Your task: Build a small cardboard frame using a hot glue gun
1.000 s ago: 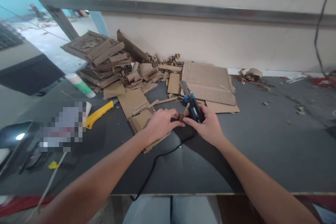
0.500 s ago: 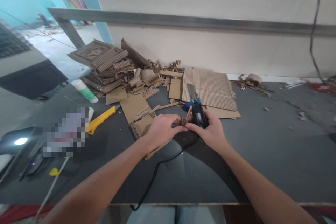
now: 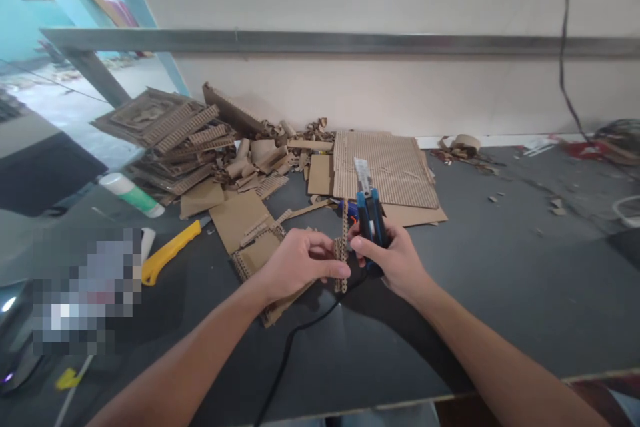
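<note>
My left hand (image 3: pixel 293 263) pinches a narrow corrugated cardboard strip (image 3: pixel 343 247) and holds it upright, edge on to me. My right hand (image 3: pixel 393 257) is closed round a blue and black utility knife (image 3: pixel 369 213) whose extended blade points away from me, right beside the strip. Both hands hover just above the dark grey table (image 3: pixel 500 280), over a cardboard piece (image 3: pixel 257 257) with corrugated edging that lies under my left hand.
A pile of corrugated cardboard offcuts (image 3: pixel 175 137) and a large corrugated sheet (image 3: pixel 385 170) lie at the back by the wall. A yellow utility knife (image 3: pixel 167 253) and a green and white glue bottle (image 3: pixel 131 195) lie to the left. A black cable (image 3: pixel 295 340) runs toward me.
The strip has turned from lying slanted between my hands to standing upright. Both hands came slightly nearer to me, and the view shifted, so the table items sit further left.
</note>
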Tool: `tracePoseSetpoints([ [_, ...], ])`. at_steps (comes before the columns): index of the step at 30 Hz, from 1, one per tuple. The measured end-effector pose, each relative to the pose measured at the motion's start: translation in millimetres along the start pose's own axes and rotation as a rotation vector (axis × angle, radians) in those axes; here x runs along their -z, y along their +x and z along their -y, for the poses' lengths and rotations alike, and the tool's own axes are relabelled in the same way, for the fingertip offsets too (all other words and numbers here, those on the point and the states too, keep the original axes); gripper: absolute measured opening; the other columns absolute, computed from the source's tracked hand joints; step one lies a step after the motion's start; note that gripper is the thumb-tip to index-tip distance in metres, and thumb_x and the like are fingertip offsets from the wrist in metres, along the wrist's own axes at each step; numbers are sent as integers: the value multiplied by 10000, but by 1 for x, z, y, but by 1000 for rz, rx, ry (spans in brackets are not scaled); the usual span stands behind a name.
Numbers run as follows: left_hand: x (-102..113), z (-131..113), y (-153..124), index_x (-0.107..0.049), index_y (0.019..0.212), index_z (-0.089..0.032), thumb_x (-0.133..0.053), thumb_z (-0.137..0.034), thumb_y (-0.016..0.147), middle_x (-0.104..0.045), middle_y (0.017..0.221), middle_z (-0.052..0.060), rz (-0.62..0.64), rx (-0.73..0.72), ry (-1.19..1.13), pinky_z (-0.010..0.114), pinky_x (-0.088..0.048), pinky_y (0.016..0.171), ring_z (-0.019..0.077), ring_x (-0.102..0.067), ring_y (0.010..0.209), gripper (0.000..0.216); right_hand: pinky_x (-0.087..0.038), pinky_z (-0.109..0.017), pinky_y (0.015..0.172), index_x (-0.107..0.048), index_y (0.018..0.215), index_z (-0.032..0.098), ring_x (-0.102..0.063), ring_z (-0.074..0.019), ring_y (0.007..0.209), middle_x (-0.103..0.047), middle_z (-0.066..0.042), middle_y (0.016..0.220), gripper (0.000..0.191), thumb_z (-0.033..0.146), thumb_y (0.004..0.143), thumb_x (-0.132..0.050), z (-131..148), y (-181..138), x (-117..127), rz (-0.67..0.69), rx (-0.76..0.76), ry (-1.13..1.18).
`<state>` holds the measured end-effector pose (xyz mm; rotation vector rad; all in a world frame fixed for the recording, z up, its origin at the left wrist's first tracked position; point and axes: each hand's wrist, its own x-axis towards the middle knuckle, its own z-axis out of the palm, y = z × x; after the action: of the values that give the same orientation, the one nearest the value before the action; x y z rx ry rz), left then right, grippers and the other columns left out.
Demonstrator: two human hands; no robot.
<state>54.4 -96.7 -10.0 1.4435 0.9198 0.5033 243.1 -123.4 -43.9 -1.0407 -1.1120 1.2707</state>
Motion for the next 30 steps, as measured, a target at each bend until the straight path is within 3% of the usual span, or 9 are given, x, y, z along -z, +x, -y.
tracePoseSetpoints([
  [4, -2, 2, -1, -696, 742, -130, -828, -369, 683, -617, 608, -15, 88, 29, 34, 199, -465, 481, 92, -521, 536, 280, -484, -234, 457, -656, 860, 175, -537, -88, 475, -648, 16, 679, 366, 377, 638, -865, 5, 1, 3, 126, -52, -28],
  [8, -2, 2, -1, -664, 668, -136, -832, -331, 679, -545, 543, -45, 117, 4, 15, 188, -475, 471, 78, -490, 503, 258, -487, -223, 465, -660, 897, 185, -543, -80, 483, -642, 20, 701, 294, 373, 728, -809, 4, 3, 11, 196, -55, -12],
  [13, 0, 4, -1, -670, 683, -135, -822, -336, 694, -567, 568, -26, 103, -31, -11, 195, -489, 472, 91, -518, 522, 252, -499, -229, 468, -638, 930, 195, -552, -84, 502, -682, -2, 792, 326, 342, 709, -827, -1, 1, 12, 208, -74, -6],
  [17, 0, 6, 0, -710, 758, -118, -813, -334, 705, -609, 623, 5, 153, -24, -49, 203, -506, 486, 107, -543, 565, 245, -512, -238, 490, -628, 912, 199, -577, -105, 527, -673, 13, 714, 316, 322, 703, -832, -2, 1, 10, 217, -91, -7],
  [22, -2, 10, 0, -705, 856, -116, -802, -328, 720, -679, 731, 40, 187, 7, -136, 183, -503, 475, 119, -599, 625, 270, -504, -234, 495, -630, 864, 185, -576, -97, 536, -689, -2, 761, 322, 311, 670, -854, -2, 4, 10, 211, -110, 15],
  [26, -3, 13, 1, -587, 855, -147, -832, -386, 683, -716, 760, 62, 119, 21, -167, 213, -518, 449, 160, -652, 636, 383, -498, -227, 492, -635, 848, 175, -560, -84, 542, -681, -5, 795, 332, 322, 655, -862, 3, 5, 9, 189, -118, 31],
  [30, -7, 12, 1, -503, 838, -182, -811, -440, 706, -658, 661, 2, -36, -29, -126, 258, -547, 445, 148, -619, 546, 422, -495, -225, 497, -634, 838, 172, -531, -70, 529, -679, -4, 801, 333, 329, 650, -860, 7, 5, 6, 124, -86, 21],
])
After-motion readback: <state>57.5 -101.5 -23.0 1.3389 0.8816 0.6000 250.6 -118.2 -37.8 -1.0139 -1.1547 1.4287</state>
